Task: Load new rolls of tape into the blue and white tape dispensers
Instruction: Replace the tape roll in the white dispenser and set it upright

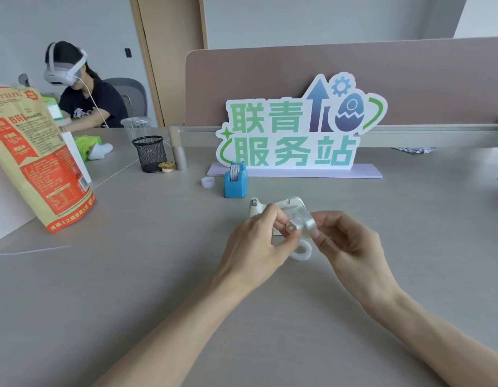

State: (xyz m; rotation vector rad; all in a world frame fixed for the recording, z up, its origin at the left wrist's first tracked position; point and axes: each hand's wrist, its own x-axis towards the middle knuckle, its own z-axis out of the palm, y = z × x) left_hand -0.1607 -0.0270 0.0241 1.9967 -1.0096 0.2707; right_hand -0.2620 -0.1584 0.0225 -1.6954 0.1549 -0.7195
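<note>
At the middle of the table my two hands meet over a small grey spindle [292,226] and a clear tape roll [307,219]. My left hand [256,244] pinches the spindle; my right hand [351,241] pinches the roll, which sits around the spindle's far end. Just behind them lies the white tape dispenser [281,206], partly hidden by my fingers. A second clear tape roll [301,252] lies flat on the table under my hands. Farther back stands the blue tape dispenser [236,181] with a roll in it. A small clear ring [207,182] sits to its left.
A standing sign [295,129] on a lilac base rises behind the blue dispenser. A black mesh pen cup [150,153] and a small lidded cup [166,166] stand back left. A large paper bag [38,163] leans at the left. Another person with a headset sits far left.
</note>
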